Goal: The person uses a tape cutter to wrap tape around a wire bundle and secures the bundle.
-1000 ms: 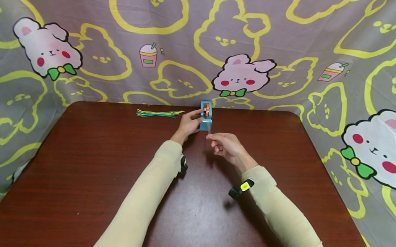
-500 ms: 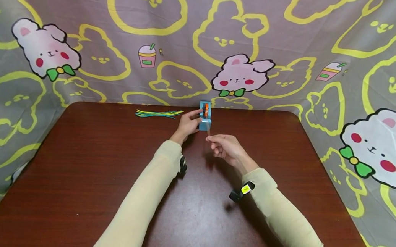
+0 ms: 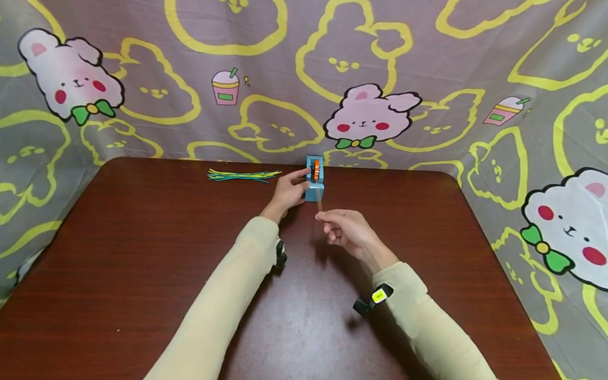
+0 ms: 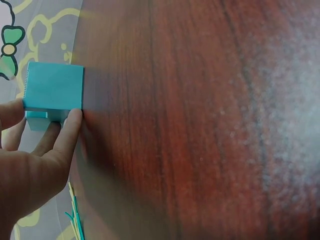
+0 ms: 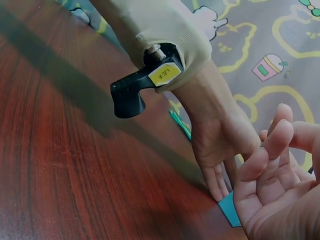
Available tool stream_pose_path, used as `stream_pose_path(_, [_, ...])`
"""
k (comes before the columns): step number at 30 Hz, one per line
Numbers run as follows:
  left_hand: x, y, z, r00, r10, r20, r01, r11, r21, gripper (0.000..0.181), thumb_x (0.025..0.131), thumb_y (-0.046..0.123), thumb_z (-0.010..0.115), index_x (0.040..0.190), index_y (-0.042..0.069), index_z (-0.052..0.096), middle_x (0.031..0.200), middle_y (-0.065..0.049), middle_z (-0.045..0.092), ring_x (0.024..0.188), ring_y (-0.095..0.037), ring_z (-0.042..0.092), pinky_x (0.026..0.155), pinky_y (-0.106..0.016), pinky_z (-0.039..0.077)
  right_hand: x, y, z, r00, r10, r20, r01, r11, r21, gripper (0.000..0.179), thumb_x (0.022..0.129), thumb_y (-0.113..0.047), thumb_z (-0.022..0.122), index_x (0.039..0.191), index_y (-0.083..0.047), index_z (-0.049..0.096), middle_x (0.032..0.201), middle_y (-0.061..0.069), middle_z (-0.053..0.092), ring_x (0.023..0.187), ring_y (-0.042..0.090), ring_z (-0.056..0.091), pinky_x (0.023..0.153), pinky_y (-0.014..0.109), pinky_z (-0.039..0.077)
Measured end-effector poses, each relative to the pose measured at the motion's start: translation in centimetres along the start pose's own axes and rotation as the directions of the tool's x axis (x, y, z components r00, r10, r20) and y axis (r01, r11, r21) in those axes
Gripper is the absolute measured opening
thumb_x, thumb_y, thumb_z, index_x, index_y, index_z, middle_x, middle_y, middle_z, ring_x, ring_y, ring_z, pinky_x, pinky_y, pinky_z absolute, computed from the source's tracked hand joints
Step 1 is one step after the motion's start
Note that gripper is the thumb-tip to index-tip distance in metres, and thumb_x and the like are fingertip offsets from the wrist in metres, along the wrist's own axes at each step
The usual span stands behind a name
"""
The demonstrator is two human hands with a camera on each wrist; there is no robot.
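A light blue tape dispenser [image 3: 314, 193] with an orange tape core [image 3: 316, 170] stands at the table's far edge. My left hand [image 3: 288, 193] grips it from the left; in the left wrist view, thumb and fingers lie along opposite sides of its blue front [image 4: 54, 86]. Between the thumb and index finger of my right hand [image 3: 351, 230] is the end of a clear strip of tape [image 3: 319, 201]. The strip runs taut from the dispenser toward me. In the right wrist view, my right hand [image 5: 282, 182] covers most of the dispenser [image 5: 230, 210].
Several yellow and green thin sticks or ties [image 3: 244, 175] lie in a bundle left of the dispenser. Behind the brown table [image 3: 134, 272] hangs a patterned curtain [image 3: 271, 46], close to its far edge. Wrist cameras sit on both sleeves.
My right hand has drawn slightly back toward me and down, so the strip of tape has grown longer. The left hand stays in place on the tape dispenser.
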State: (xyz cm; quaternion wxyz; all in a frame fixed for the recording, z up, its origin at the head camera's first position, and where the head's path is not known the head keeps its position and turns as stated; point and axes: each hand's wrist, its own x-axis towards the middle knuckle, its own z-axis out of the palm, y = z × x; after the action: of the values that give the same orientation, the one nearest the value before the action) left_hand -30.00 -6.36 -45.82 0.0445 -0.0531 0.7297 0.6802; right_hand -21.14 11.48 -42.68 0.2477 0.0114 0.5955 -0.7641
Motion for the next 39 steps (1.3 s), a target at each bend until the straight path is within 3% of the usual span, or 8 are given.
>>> stream_pose_path(22, [-0.2,0.2,0.0,1.000,-0.001,0.003,0.001,1.000,0.002,0.042,0.101,0.011,0.060,0.141,0.021,0.061,0.134,-0.010,0.061,0.106,-0.023,0.063,0.088,-0.045,0.055,-0.9,0.0,0.2,0.999,-0.025,0.046,0.025,1.000,0.007,0.012,0.099,-0.009,0.063,0.092,-0.006,0.072,0.064,-0.001,0.062,0.051,0.009,0.050,0.055,0.025,0.046])
stream_pose_path(29, [-0.1,0.3,0.1,1.000,0.004,-0.007,-0.004,1.000,-0.001,0.041,0.101,0.010,0.059,0.140,0.020,0.062,0.134,-0.013,0.060,0.099,-0.021,0.062,0.088,-0.048,0.055,-1.1,0.1,0.4,0.997,-0.031,0.064,0.031,1.000,0.006,0.016,0.099,-0.008,0.061,0.090,-0.010,0.073,0.064,-0.003,0.061,0.050,0.009,0.049,0.054,0.023,0.046])
stream_pose_path(39, [-0.1,0.2,0.1,1.000,0.003,-0.008,-0.003,1.000,-0.002,0.040,0.101,0.010,0.059,0.140,0.020,0.062,0.135,-0.013,0.060,0.100,-0.020,0.061,0.089,-0.048,0.054,-1.4,0.3,0.6,0.999,-0.027,0.035,0.027,1.000,-0.006,0.015,0.099,-0.008,0.061,0.091,-0.011,0.074,0.070,-0.001,0.065,0.053,0.008,0.052,0.057,0.022,0.048])
